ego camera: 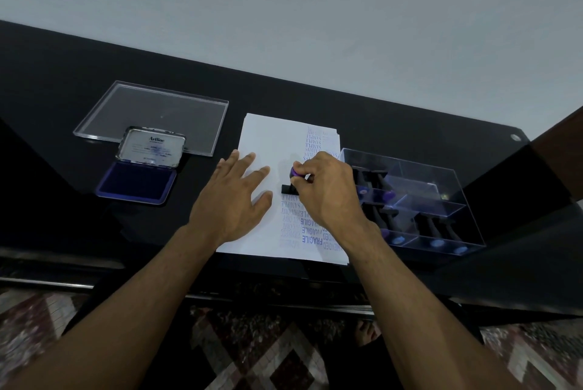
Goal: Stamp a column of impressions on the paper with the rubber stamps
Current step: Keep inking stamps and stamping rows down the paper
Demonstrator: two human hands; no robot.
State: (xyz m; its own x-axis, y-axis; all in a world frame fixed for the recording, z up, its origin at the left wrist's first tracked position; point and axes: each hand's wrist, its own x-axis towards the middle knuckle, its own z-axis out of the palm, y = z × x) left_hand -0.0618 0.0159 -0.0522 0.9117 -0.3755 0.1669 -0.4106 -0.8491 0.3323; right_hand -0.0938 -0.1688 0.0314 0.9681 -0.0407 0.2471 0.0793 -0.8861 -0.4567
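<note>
- A black glossy table (410,124) stands against a pale wall, and the paper (268,137) lies at its near edge.
- Left of the paper, the ink pad (137,183) sits with its lid up, ready for re-inking; a clear lid (151,112) lies behind it.
- Right of the paper, a clear box (441,187) keeps the spare stamps (391,194) within reach.
- The left hand (230,200) lies flat on the paper, fingers spread, probably to stop it sliding.
- The right hand (328,190) grips the rubber stamp (291,183), fingers curled around its purple handle, pressing it down mid-sheet, just above the blue impressions (303,225).
</note>
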